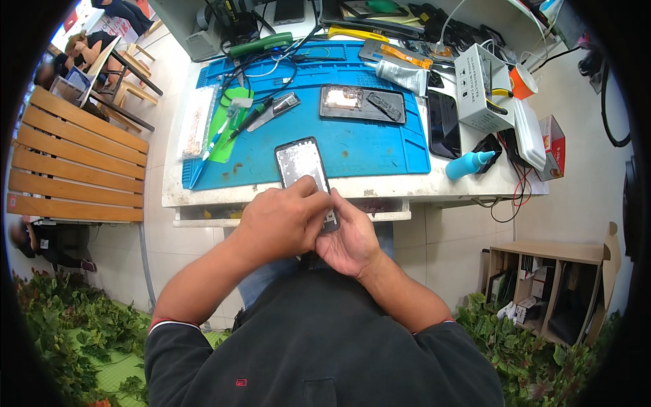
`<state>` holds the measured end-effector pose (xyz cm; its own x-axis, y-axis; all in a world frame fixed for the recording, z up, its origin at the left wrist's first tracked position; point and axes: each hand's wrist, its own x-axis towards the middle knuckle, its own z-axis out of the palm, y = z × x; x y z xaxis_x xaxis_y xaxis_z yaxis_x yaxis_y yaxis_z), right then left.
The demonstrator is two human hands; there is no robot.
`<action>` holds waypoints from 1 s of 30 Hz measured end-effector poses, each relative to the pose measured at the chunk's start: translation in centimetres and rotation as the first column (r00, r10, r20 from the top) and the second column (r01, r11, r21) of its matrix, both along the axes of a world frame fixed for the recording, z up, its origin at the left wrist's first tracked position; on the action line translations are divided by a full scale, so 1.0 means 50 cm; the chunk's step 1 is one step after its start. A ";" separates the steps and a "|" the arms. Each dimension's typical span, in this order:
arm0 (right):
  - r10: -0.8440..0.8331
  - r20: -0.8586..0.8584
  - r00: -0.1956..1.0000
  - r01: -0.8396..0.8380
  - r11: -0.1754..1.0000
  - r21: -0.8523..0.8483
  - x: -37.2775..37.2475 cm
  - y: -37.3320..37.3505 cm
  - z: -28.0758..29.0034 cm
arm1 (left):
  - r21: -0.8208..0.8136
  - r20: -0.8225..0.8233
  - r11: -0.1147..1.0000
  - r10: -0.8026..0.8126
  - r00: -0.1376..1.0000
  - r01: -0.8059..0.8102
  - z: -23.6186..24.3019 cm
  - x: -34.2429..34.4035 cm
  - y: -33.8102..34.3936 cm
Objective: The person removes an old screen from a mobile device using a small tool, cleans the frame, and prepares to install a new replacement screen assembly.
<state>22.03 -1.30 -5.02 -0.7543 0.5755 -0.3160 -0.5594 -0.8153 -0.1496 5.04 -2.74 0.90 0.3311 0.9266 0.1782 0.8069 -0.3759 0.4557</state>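
A phone frame (pixel 303 161), dark-rimmed with a patchy silver-white inner face, is tilted in front of me at the mat's near edge. My right hand (pixel 350 239) supports its lower end, palm turned up and thumb along the right edge. Across the lower half lies my left hand (pixel 281 216), fingers bent and pinched together over the frame. Whatever sits between those fingertips is hidden. Beyond, on the blue work mat (pixel 271 159), rests an opened phone body (pixel 362 104) with a loose dark part (pixel 384 106) on it.
Tweezers and pens lie by a green tool holder (pixel 226 122) at left. To the right are a dark phone (pixel 443 124), a blue squeeze bottle (pixel 469 165), a white box (pixel 481 88) and a tube (pixel 400 77). A drawer (pixel 369 210) juts out beneath the table edge.
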 end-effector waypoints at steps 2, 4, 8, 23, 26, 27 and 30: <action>0.002 0.005 1.000 -0.002 1.000 -0.012 0.000 0.000 -0.001 | -0.003 -0.007 1.000 0.003 1.000 -0.003 -0.001 0.002 -0.003; 0.005 -0.069 0.998 -0.005 1.000 -0.003 0.005 0.000 -0.009 | -0.007 -0.019 1.000 0.004 1.000 -0.004 -0.001 0.004 -0.006; 0.003 -0.115 0.993 -0.002 1.000 0.007 0.006 -0.002 -0.020 | -0.004 -0.020 1.000 -0.006 1.000 0.006 0.001 0.004 -0.009; 0.002 -0.054 0.999 -0.003 1.000 -0.009 0.003 0.000 -0.015 | -0.010 0.006 0.999 -0.048 0.999 0.048 -0.003 0.001 -0.010; 0.002 -0.035 0.999 -0.002 1.000 -0.010 0.004 0.000 -0.008 | -0.008 0.008 0.998 -0.057 0.998 0.057 -0.003 0.000 -0.009; 0.000 -0.028 1.000 0.000 1.000 -0.013 0.003 0.000 -0.008 | -0.007 0.010 0.998 -0.061 0.998 0.061 -0.003 0.000 -0.009; 0.000 -0.016 1.000 0.000 1.000 -0.018 0.002 0.000 -0.009 | -0.004 0.017 0.997 -0.072 0.997 0.072 -0.003 -0.002 -0.009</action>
